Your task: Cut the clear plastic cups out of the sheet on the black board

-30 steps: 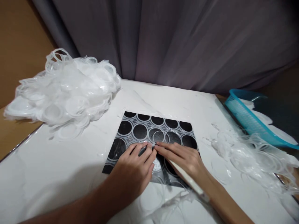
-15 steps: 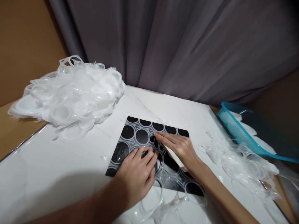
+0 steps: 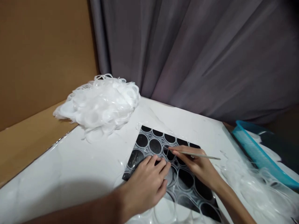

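Standing by the white surface (image 3: 77, 168): a clear plastic sheet of moulded rings (image 3: 163, 149) lies flat on a black mat (image 3: 187, 180), roughly centre, just in front of the person. Left hand (image 3: 147, 182) is pressed palm-down on the sheet's near-left part, fingers spread & flat, gripping nothing, just pinning it. Right hand (image 3: 198, 165) is curled round a thin stick-like tool (image 3: 198, 154), held like a pen w/ fingers closed on it; the tip end sits by the fingertips at a ring near the sheet's middle, the shaft sticks out to the right. Can't tell if it's a blade or a plain pick.

Step in hand, as I read it: working a round piece loose from the sheet, one ring at a time, w/ the left hand steadying. Several rings look already emptied, black showing through, but hard to be sure. Next move prob. calls for keeping the sheet pinned close to the ring being worked & tracing the tip along the rim w/o dragging the whole sheet.

Around: a big heap of white plastic rings (image 3: 100, 105) far left at the surface's edge, loose clear offcuts (image 3: 252, 186) to the right, a teal basket (image 3: 259, 152) beyond those, grey curtain (image 3: 187, 53) behind.
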### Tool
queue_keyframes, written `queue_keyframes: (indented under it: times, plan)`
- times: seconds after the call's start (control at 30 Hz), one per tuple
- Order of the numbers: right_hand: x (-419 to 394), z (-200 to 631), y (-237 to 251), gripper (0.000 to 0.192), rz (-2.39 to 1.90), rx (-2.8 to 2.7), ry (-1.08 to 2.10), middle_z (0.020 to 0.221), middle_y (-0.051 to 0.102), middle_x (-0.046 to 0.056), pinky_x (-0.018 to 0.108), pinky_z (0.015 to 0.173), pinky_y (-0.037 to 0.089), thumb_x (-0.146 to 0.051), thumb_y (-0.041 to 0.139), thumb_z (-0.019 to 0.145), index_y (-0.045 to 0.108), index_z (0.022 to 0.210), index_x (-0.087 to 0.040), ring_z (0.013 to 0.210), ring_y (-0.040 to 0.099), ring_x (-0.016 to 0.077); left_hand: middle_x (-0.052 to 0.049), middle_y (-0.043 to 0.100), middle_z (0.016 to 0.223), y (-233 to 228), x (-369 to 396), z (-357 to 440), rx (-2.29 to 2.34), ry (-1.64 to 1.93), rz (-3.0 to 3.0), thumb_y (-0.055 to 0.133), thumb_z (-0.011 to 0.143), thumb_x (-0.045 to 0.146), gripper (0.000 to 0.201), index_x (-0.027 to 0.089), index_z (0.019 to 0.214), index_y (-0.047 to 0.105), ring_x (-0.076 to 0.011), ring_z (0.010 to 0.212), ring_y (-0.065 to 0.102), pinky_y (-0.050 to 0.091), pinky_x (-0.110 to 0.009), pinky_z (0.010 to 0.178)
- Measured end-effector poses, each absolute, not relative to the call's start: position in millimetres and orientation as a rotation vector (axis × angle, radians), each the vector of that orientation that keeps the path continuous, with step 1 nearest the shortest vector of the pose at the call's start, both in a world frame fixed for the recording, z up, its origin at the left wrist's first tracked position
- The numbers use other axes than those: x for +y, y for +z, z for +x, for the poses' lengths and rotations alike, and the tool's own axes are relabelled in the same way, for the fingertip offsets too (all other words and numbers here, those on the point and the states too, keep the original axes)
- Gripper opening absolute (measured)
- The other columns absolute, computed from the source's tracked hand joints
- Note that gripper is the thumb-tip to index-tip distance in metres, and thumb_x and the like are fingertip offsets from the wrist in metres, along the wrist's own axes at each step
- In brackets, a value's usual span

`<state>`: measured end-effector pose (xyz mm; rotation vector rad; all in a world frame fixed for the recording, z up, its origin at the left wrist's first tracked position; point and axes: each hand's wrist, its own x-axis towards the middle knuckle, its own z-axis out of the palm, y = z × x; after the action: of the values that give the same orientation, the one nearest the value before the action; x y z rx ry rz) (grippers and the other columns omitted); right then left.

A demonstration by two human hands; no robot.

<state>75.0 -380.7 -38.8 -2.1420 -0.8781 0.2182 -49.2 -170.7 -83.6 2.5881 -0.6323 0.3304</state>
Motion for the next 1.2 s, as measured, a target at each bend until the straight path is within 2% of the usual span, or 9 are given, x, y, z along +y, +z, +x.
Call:
queue_keyframes:
  times: [0.2,0.33,0.43,0.53,0.63,0.73,0.87,1.07,1.2]
  plan:
    - [-393.2,65.0,-50.9,0.029,-2.037,-0.518,0.393,0.119,0.077,0.007,0.043,0.106,0.054,-0.049,0.073,0.093,0.082,0.113,-0.03,0.117,0.07,0.0266,-0.006,0.04,0.152,-70.6,-135.9,-28.1,-0.448,0.081,2.156,0.043,0.108,0.024,0.06,0.039,0.163,0.025,-0.0168,0.115,0.065,0.06,-0.04,0.102]
    - [-399.8,60.7,-60.5,0.033,-2.051,-0.477,0.46,0.119,0.076,0.009,0.042,0.101,0.055,-0.052,0.072,0.093,0.083,0.111,-0.026,0.108,0.07,0.0262,-0.007,0.024,0.164,-71.5,-120.7,-13.2,-0.297,0.221,1.914,0.041,0.109,0.025,0.063,0.041,0.165,0.017,-0.02,0.139,0.055,0.048,-0.038,0.118]
    - [-401.7,60.0,-61.7,0.036,-2.021,-0.435,0.486,0.115,0.076,0.011,0.034,0.073,0.057,-0.054,0.071,0.093,0.083,0.111,-0.024,0.086,0.067,0.0213,-0.015,0.035,0.158,-74.8,-114.6,-7.8,-0.23,0.284,1.973,0.049,0.106,0.024,0.078,0.036,0.168,0.001,-0.0246,0.134,0.059,0.047,-0.048,0.118]
    - [-402.0,61.1,-61.9,0.037,-1.985,-0.375,0.502,0.108,0.076,0.011,0.026,0.053,0.042,-0.054,0.072,0.093,0.082,0.113,-0.024,0.073,0.057,0.0162,-0.013,0.055,0.135,-77.2,-111.5,-6.7,-0.198,0.288,2.06,0.058,0.102,0.026,0.091,0.031,0.168,-0.004,-0.0204,0.108,0.07,0.06,-0.043,0.099]
    - [-402.1,62.2,-61.9,0.039,-1.962,-0.341,0.535,0.103,0.076,0.011,0.024,0.052,0.035,-0.054,0.072,0.093,0.082,0.114,-0.023,0.07,0.052,0.0144,-0.005,0.061,0.113,-78.8,-109.9,-7.2,-0.228,0.248,2.08,0.055,0.103,0.025,0.086,0.032,0.167,-0.002,-0.0105,0.078,0.066,0.061,-0.029,0.077]
    - [-402.9,62.1,-61.1,0.039,-1.959,-0.353,0.575,0.106,0.076,0.011,0.024,0.053,0.035,-0.054,0.072,0.093,0.082,0.113,-0.022,0.071,0.052,0.0141,-0.003,0.055,0.113,-81.6,-109.6,-8.0,-0.303,0.238,2.12,0.048,0.105,0.021,0.078,0.034,0.167,0.003,-0.0055,0.07,0.057,0.058,-0.028,0.08]
    - [-404.2,61.2,-60.4,0.034,-1.961,-0.377,0.585,0.104,0.076,0.009,0.024,0.053,0.036,-0.052,0.073,0.093,0.082,0.113,-0.024,0.07,0.052,0.0134,-0.007,0.047,0.119,-87.0,-110.8,-9.6,-0.426,0.174,2.217,0.04,0.105,0.017,0.067,0.032,0.166,0.016,-0.008,0.078,0.056,0.056,-0.029,0.081]
    - [-400.7,60.9,-59.0,0.036,-1.944,-0.35,0.565,0.103,0.075,0.01,0.024,0.052,0.036,-0.052,0.074,0.093,0.082,0.112,-0.023,0.066,0.05,0.0115,-0.009,0.045,0.127,-89.6,-107.7,-10.4,-0.581,0.121,2.283,0.036,0.096,0.0,0.055,0.024,0.144,0.047,-0.0144,0.1,0.059,0.056,-0.031,0.09]
    - [-398.0,60.3,-56.2,0.038,-1.889,-0.322,0.539,0.071,0.067,0.005,0.025,0.052,0.035,-0.05,0.075,0.092,0.082,0.111,-0.018,0.056,0.049,0.0102,-0.009,0.045,0.133,-83.8,-102.3,-10.6,-0.62,-0.004,2.301,0.037,0.089,-0.005,0.053,0.023,0.131,0.052,-0.0173,0.116,0.056,0.054,-0.034,0.099]
